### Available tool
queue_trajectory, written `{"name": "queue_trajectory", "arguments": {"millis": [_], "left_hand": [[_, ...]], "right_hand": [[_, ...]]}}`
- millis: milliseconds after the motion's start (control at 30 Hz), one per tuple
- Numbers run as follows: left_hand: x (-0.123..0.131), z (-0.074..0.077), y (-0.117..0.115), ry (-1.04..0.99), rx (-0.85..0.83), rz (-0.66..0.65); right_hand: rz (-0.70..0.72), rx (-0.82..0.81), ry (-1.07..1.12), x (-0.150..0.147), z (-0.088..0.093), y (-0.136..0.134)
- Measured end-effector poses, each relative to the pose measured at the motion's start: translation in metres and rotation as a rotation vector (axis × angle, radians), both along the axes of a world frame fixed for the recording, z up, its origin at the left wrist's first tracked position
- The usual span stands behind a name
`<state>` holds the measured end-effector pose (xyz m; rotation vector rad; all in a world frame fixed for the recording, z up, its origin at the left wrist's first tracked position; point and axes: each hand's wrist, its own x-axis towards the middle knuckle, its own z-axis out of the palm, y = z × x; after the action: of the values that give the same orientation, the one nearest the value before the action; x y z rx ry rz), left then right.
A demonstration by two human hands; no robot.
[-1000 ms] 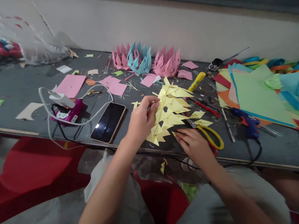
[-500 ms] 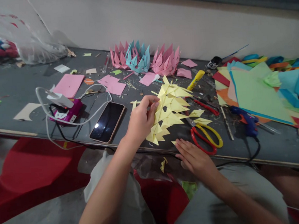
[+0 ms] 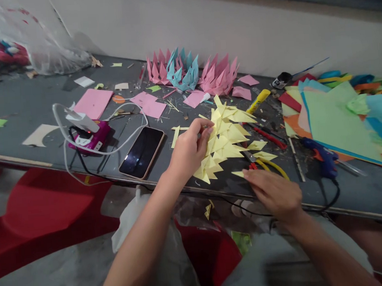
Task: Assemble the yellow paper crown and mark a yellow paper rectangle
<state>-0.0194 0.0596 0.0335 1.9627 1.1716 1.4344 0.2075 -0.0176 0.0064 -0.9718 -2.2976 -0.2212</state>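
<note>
On grey table (image 3: 371, 191) by scissors (image 3: 274, 167), my L hand (image 3: 191, 145) pinches spiky yellow folded-paper piece (image 3: 226, 136), R hand (image 3: 276, 193) a small yellow paper triangle (image 3: 237, 173). Light grip's prob best, so pts don't bend
</note>
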Motion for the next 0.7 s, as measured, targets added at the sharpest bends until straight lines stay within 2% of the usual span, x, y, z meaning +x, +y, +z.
{"name": "queue_trajectory", "arguments": {"millis": [100,267,433,700], "left_hand": [[0.001,-0.001,0.001,0.006,0.004,0.006],[0.002,0.0,0.002,0.019,0.005,0.023],[0.002,0.001,0.002,0.01,-0.008,0.022],[0.003,0.0,0.004,0.024,0.008,0.028]], "right_hand": [[-0.02,0.029,-0.037,-0.012,0.006,0.018],[-0.088,-0.003,-0.153,-0.027,-0.001,0.038],[-0.084,0.057,-0.216,-0.033,-0.005,0.045],[-0.142,-0.042,-0.244,-0.03,-0.011,0.045]]}}
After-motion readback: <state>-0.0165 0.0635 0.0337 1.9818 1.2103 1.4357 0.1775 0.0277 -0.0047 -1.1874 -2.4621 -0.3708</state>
